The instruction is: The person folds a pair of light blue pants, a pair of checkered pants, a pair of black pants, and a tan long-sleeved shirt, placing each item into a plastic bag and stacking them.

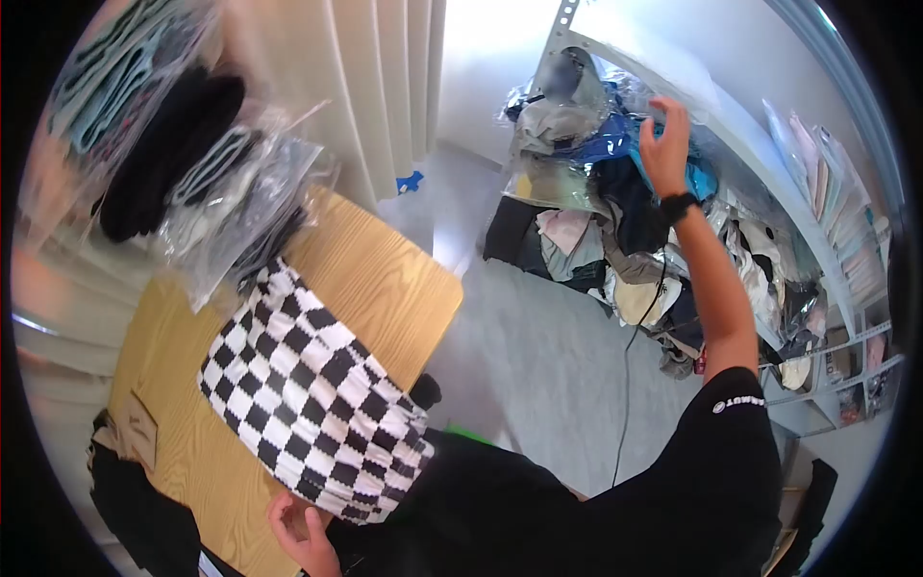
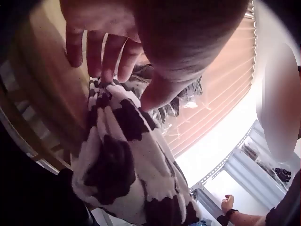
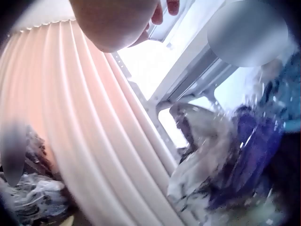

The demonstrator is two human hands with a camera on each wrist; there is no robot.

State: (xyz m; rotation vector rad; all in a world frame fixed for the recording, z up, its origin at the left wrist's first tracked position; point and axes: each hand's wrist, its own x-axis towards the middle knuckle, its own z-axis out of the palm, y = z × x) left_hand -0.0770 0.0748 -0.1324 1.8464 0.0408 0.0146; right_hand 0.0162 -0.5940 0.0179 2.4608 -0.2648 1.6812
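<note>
A black-and-white checkered cloth garment with gathered edges lies across the wooden table and hangs toward the person's lap. Beside its near edge is my left hand, fingers apart and holding nothing. In the left wrist view, its fingertips overlap the top of the checkered cloth, with the thumb spread away. My right hand, wearing a black wristband, is raised at the shelf over a heap of bagged clothes. Its fingers are loosely bent around nothing. In the right wrist view, grey and purple bagged garments appear below it.
Stacked clothes in plastic bags stand at the table's far left, by a pale curtain. A white metal shelf runs along the right. A black cable crosses the grey floor. Dark cloth hangs at lower left.
</note>
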